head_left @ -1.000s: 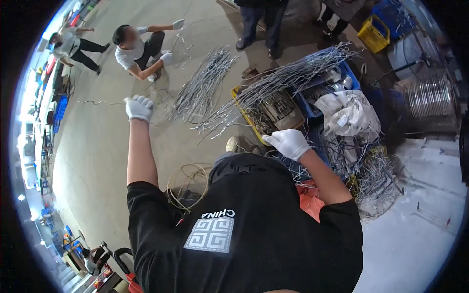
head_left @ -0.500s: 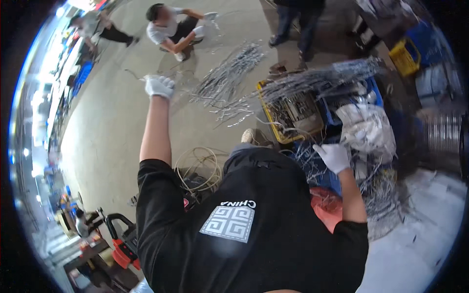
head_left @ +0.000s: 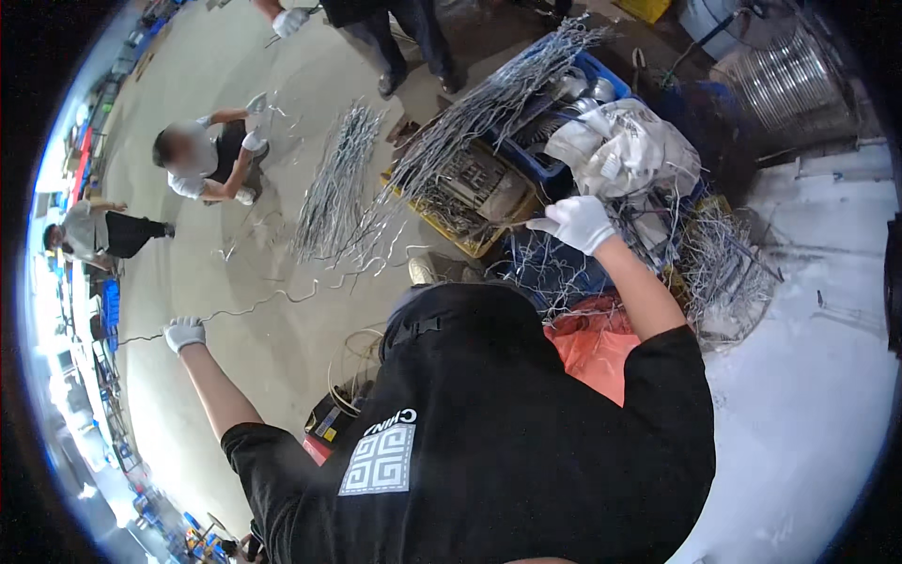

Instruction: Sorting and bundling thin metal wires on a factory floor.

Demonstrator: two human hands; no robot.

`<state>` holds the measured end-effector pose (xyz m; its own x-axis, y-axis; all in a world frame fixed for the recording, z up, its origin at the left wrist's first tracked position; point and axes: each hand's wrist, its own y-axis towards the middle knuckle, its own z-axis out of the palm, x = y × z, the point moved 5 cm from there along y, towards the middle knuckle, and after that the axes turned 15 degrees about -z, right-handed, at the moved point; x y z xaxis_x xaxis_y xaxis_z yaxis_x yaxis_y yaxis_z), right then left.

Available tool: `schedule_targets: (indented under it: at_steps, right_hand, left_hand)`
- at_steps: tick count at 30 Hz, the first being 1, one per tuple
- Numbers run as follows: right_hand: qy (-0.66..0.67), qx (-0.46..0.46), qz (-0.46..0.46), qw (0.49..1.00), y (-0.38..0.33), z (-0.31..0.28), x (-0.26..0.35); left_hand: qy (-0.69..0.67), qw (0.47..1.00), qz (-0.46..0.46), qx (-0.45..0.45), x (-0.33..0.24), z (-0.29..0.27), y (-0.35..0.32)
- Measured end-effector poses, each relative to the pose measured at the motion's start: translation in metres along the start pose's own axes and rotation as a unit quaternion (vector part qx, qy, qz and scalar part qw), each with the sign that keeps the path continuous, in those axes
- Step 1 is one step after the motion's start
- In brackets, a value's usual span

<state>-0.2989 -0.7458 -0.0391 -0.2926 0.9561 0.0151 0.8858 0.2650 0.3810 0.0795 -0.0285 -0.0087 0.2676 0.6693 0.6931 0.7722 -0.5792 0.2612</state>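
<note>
Left hand (head_left: 185, 334), drawn back since earlier frame, grips wavy wire (head_left: 252, 307) left of yellow crate (head_left: 477, 251); right hand (head_left: 578, 224) well apart, near crate's right edge, grip unclear. Quick pull could snag wire in floor bundle (head_left: 338, 183).

A smooth grey-beige concrete floor (head_left: 216, 254) is stretching out left of a shiny silver ribbed metal drum (head_left: 785, 85). Far left of that drum, a long row of cluttered workbenches (head_left: 100, 324) is lining the floor's edge, and harsh white light (head_left: 58, 305) is glaring behind it. Below the drum, a broad pale white surface (head_left: 799, 404) is spreading.
</note>
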Motion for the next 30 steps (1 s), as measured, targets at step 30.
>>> schedule_targets:
  at_steps: [30]
  right_hand:
    - [-0.015,0.093,-0.048,0.994,0.036,-0.039,-0.039]
  left_hand:
    - [-0.113,0.765,-0.628,0.084,0.022,-0.081,-0.197]
